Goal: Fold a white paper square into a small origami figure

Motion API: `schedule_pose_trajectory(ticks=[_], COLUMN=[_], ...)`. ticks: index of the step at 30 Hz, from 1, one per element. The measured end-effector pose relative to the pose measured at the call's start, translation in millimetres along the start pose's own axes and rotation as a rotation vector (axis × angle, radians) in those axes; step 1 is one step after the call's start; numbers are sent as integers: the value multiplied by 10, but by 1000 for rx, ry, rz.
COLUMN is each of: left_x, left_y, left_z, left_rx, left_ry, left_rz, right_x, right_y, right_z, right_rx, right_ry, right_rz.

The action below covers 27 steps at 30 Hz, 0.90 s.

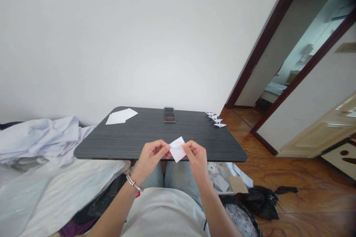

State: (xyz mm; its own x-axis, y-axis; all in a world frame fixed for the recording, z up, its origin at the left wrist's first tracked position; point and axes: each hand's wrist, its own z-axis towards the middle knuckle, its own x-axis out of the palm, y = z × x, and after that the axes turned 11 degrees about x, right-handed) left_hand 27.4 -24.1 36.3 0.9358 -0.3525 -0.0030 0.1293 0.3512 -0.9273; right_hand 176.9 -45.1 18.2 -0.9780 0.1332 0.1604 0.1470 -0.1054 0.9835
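Observation:
A small square of folded white paper (177, 151) is held up over the near edge of the dark table, one corner pointing up. My left hand (156, 152) pinches its left corner between thumb and fingers. On the opposite corner, my right hand (195, 154) has the same kind of pinch. A crease line runs across the paper between the two hands. Flat white paper sheets (120, 116) lie at the table's far left. Several small folded paper pieces (216, 119) with pointed tips stand in a row near the right edge.
A phone (169, 114) lies at the back middle of the dark table (150, 133). White cloth (41, 137) is heaped on the left. Right of my legs are a box of papers (222, 181), a black bag of paper scraps (241, 218) and another black bag (261, 200) on the floor.

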Motion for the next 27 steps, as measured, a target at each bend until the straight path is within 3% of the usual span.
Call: schedule_pose_trajectory(ticks=[13, 22, 27], left_x=[-16, -10, 27], left_y=[-30, 38, 44], left_z=[37, 56, 51], left_rx=[-38, -169, -91], left_ry=[15, -5, 20], left_rz=[-39, -188, -48], right_x=[11, 10, 13], right_y=[-11, -33, -31], right_z=[11, 19, 10], right_rx=[16, -3, 4], right_ry=[11, -17, -8], right_rz=[7, -29, -23])
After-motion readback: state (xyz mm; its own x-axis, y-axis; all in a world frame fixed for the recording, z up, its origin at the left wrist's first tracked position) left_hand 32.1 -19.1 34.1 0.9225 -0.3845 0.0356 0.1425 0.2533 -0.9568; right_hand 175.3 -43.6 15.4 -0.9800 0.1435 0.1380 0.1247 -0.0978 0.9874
